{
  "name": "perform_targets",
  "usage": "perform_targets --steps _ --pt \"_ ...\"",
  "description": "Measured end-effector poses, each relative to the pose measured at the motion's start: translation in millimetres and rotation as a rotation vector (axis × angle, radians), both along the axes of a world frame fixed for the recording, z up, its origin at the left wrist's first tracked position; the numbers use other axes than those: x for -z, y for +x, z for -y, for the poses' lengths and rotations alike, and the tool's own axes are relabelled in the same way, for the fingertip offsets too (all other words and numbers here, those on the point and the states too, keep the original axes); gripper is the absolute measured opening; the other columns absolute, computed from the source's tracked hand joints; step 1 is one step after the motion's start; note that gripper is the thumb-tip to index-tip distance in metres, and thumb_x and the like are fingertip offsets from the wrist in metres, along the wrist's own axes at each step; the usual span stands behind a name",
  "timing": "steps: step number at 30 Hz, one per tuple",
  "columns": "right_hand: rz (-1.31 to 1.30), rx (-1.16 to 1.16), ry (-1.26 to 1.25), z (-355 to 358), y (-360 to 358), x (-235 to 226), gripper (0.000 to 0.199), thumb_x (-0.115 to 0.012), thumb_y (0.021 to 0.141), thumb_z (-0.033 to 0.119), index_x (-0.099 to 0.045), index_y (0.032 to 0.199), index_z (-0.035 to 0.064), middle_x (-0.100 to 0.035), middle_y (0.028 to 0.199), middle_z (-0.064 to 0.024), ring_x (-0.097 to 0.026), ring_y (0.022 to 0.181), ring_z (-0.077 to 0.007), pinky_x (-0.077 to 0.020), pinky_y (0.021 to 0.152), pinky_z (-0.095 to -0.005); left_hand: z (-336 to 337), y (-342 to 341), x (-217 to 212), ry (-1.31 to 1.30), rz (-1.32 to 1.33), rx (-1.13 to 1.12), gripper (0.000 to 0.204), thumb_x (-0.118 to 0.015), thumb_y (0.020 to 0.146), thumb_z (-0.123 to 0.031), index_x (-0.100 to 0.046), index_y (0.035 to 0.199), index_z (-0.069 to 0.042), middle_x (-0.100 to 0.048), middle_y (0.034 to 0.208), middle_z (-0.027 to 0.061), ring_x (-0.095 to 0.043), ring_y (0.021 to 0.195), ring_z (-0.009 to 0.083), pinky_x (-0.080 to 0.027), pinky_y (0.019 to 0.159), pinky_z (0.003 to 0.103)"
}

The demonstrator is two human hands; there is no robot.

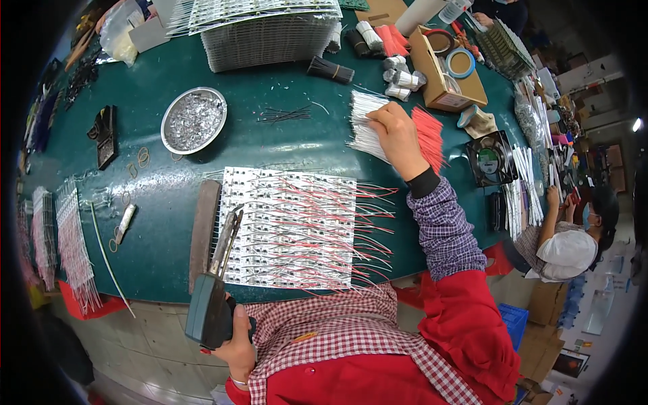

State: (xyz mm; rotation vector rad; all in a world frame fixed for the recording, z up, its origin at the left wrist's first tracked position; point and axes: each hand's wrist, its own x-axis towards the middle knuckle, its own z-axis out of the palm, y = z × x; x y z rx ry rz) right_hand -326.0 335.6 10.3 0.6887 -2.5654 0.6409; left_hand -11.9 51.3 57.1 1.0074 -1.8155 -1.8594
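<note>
- Head view: we see the white wires [363, 135] beyond the circuit-board panel's [290, 229] far right corner, strands roughly parallel to its far edge.
- Our right hand [397, 131] is nearer, over their right part, fingertips drawn together; we cannot tell whether they hold a strand.
- Its forearm passes the panel's right side.
- Our left hand [236, 344] grips a soldering gun [206, 307] at the panel's near left corner.
</note>
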Motion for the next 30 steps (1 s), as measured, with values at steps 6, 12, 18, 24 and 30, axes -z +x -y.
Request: perform_targets --steps 6,12,18,24,30 --pt "0.006 -0.023 0.021 -7 -2 -2 0.014 -0.064 0.086 -0.002 -0.068 0.099 0.0001 -0.061 0.091 -0.0149 -0.062 0.086 -0.0335 -0.0496 0.075 -0.0389 10 1 7 0.000 0.023 0.070 0.038 -0.070 0.086 0.002 -0.057 0.121 0.008 -0.065 0.100 0.0133 -0.050 0.057 0.0090 -0.039 0.050 0.026" --pt "-0.006 -0.026 0.023 -5 -2 0 0.017 -0.062 0.087 -0.005 -0.068 0.101 -0.0008 -0.061 0.093 -0.0159 -0.062 0.088 -0.0340 -0.0499 0.076 -0.0388 10 -2 3 -0.022 -0.033 0.058 0.036 -0.066 0.090 0.001 -0.059 0.125 0.004 -0.063 0.095 0.0068 -0.049 0.061 0.0076 -0.038 0.053 0.023" --pt "0.025 -0.009 0.081 -4 -2 -4 0.026 -0.055 0.079 -0.007 -0.068 0.101 -0.0014 -0.060 0.094 -0.0154 -0.060 0.095 -0.0322 -0.0506 0.081 -0.0391 13 0 8 -0.022 0.008 0.076 0.037 -0.067 0.089 0.001 -0.058 0.125 0.004 -0.064 0.108 0.0081 -0.051 0.063 0.0080 -0.041 0.053 0.023" --pt "-0.016 -0.010 0.153 -6 -3 -3 0.023 -0.055 0.078 -0.006 -0.068 0.096 0.0010 -0.061 0.093 -0.0142 -0.060 0.094 -0.0321 -0.0507 0.080 -0.0401 7 -10 2 0.010 0.018 0.020 0.037 -0.071 0.085 -0.001 -0.057 0.118 0.009 -0.064 0.093 0.0126 -0.050 0.056 0.0095 -0.039 0.050 0.025" --pt "-0.009 0.004 0.225 -6 2 -14 0.027 -0.055 0.076 -0.008 -0.067 0.098 0.0022 -0.061 0.092 -0.0139 -0.061 0.094 -0.0321 -0.0509 0.080 -0.0405 4 -14 -1 0.013 -0.025 -0.025 0.034 -0.070 0.086 -0.001 -0.059 0.117 0.009 -0.063 0.085 0.0093 -0.049 0.056 0.0087 -0.038 0.050 0.024"
